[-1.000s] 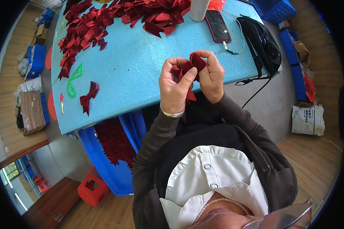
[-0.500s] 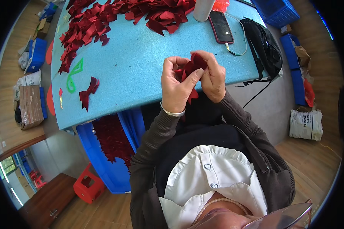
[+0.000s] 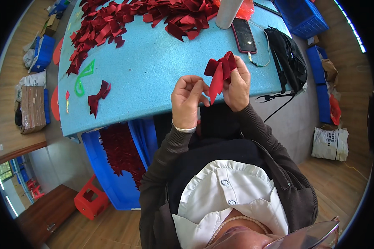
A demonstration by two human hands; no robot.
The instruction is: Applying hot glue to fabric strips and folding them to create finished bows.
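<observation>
My right hand (image 3: 238,89) grips a dark red ribbon bow (image 3: 222,70) just above the near edge of the blue table. The bow's loops stick up past my fingertips, and one tail hangs down toward my other hand. Beside it, my left hand (image 3: 187,99) is apart from the bow, its fingers curled in and thumb pressed toward them; whatever they may pinch is too small to make out. A single dark red bow (image 3: 99,98) lies on the table at the left. Farther back spreads a big pile of red bows (image 3: 108,25).
On the table (image 3: 141,83) are a green plastic piece (image 3: 84,76), a grey-white cylinder (image 3: 228,12), a phone (image 3: 244,36) on a cable and a black bag (image 3: 289,60). A blue bin (image 3: 96,162) with red bows stands below the front edge, near a red stool (image 3: 90,198).
My hands have come apart. My left hand has let go of the bow and drawn down and left; my right hand now holds the bow alone, its loops in full view.
</observation>
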